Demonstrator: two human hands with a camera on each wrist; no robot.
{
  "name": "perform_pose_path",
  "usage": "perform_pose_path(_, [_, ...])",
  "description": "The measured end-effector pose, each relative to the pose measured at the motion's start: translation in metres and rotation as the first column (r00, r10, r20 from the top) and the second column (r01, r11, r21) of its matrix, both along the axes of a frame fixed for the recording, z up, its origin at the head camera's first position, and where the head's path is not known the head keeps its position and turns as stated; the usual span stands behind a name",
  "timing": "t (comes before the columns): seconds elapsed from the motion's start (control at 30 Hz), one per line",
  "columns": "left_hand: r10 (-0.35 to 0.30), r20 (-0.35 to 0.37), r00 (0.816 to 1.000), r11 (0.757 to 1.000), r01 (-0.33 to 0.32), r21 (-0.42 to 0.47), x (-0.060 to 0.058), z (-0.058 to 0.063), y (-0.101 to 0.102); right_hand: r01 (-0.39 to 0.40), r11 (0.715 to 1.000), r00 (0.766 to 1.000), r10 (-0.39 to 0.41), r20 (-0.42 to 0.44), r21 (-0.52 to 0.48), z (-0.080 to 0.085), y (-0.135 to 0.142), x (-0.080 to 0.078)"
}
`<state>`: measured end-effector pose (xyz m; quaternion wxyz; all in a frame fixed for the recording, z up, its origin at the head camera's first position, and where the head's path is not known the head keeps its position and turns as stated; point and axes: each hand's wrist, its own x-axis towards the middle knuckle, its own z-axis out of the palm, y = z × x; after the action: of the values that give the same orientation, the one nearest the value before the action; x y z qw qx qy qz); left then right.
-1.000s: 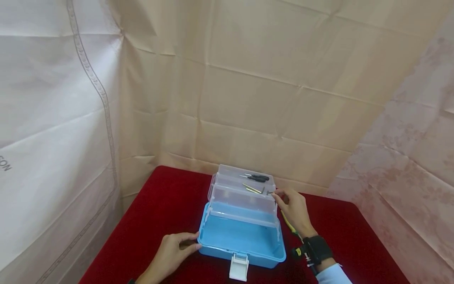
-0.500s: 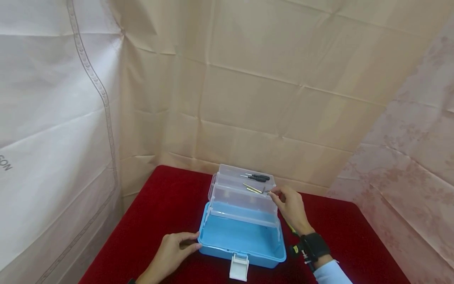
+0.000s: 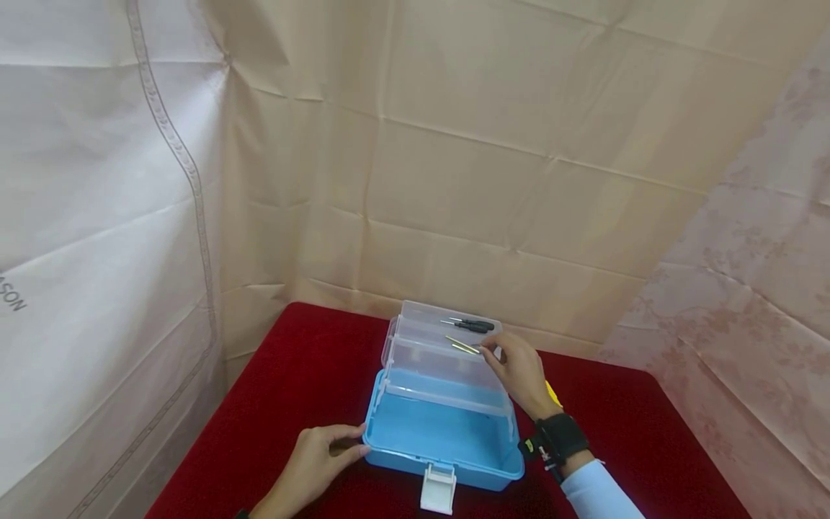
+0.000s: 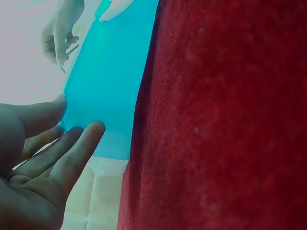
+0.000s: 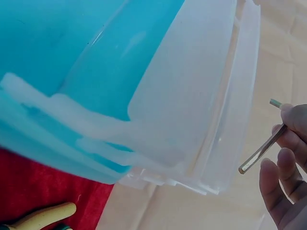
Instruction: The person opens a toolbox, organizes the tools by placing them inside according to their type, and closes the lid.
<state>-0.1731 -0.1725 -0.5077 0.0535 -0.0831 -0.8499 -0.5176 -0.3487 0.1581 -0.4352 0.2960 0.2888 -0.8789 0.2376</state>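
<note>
An open blue toolbox [image 3: 447, 432] with translucent fold-out trays [image 3: 447, 364] sits on the table. My left hand [image 3: 311, 461] pinches its front left corner; in the left wrist view the thumb lies at the rim and the fingers against the outer wall. My right hand [image 3: 521, 371] is over the right end of the trays. Between its thumb and fingers it pinches a small L-shaped hex key [image 5: 263, 149], its long arm sticking out. Gold-coloured rods [image 3: 462, 344] show in the tray just left of those fingertips.
Two black-handled screwdrivers [image 3: 476, 326] lie in the rearmost translucent part. A white latch [image 3: 438, 490] hangs at the toolbox front. A yellow-handled tool [image 5: 45, 216] lies on the red cloth [image 3: 311, 360] to the right. Cloth walls [image 3: 467, 180] stand close behind.
My right hand has moved left along the tray, to the gold-coloured rods. The grey hex key end seen earlier beside them is now mostly covered by the fingers. My left hand has stayed put.
</note>
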Motion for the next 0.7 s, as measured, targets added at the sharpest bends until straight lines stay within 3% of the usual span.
perform_pose_path(0.23, [-0.006,0.004,1.0,1.0,0.006,0.007,-0.001,0.0,-0.001,-0.074,0.992,0.991,0.085,-0.101,0.1,0.0,-0.008,-0.005])
perform_pose_path(0.7, [-0.015,0.009,1.0,1.0,0.015,0.012,-0.001,-0.001,-0.002,-0.118,0.974,0.975,0.151,-0.162,0.195,-0.002,-0.025,-0.012])
